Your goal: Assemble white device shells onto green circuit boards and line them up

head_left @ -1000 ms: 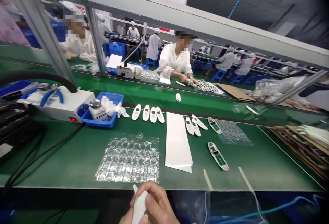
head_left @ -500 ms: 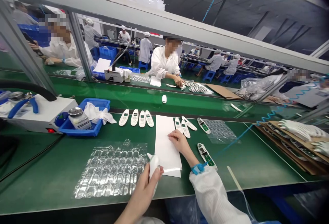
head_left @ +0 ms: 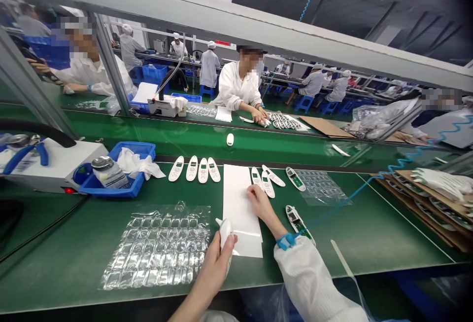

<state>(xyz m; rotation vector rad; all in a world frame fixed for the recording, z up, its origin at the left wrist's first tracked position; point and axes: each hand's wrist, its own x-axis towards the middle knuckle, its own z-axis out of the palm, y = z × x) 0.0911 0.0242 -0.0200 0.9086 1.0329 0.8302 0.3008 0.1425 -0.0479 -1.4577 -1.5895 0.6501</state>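
Observation:
My left hand (head_left: 216, 260) is closed around a white plastic casing (head_left: 225, 231), held upright just above the near edge of the green bench. My right hand (head_left: 259, 201), in a white sleeve with a blue wrist strap (head_left: 285, 241), rests with bent fingers on the right edge of a stack of white sheets (head_left: 239, 203). Beside it lie white casings (head_left: 266, 181), and a casing with a green circuit board (head_left: 298, 221) lies just right of my forearm. A clear blister tray (head_left: 158, 248) lies left of my left hand.
Several white casings (head_left: 194, 169) lie in a row behind the tray. A blue bin (head_left: 114, 186) with a tin and cloth, and a white machine (head_left: 48, 164), stand at left. Cardboard trays (head_left: 424, 198) sit at right. People in white work across the conveyor (head_left: 207, 139).
My right hand came up from below the bench, reached onto the white sheets and now sits a little further forward. My left hand lifted the casing above the bench edge. The view tilted down.

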